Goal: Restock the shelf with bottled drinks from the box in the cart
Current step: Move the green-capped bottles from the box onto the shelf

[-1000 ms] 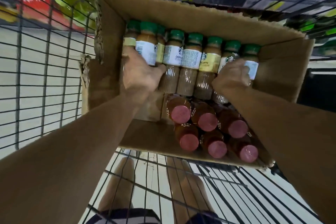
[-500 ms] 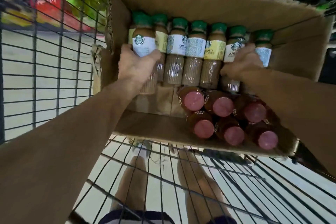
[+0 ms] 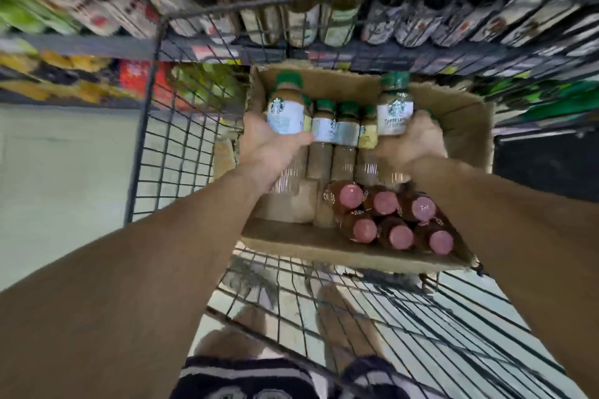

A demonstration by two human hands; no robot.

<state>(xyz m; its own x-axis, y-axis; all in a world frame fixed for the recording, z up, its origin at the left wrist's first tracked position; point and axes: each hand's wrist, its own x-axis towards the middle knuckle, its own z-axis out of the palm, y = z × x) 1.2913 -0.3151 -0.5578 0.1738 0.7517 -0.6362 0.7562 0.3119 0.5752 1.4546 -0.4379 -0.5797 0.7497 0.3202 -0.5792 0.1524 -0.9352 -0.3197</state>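
Stocked shelves (image 3: 291,26) loom behind the cart (image 3: 168,139). Both hands have lifted out of the box (image 3: 453,126): left hand (image 3: 269,146) grips one bottle (image 3: 285,113), right hand (image 3: 411,142) another bottle (image 3: 393,107), ready for shelving.

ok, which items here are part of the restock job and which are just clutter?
In play:
left hand on green-capped white-label bottle
right hand on green-capped cream-label bottle
brown cardboard box
store shelf

Idle:
pink-capped brown bottles

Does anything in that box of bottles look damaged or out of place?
The cardboard box has ragged, torn top edges, roughly opened. No spill shows. The pink-capped bottles lie on their sides, stacked neatly.
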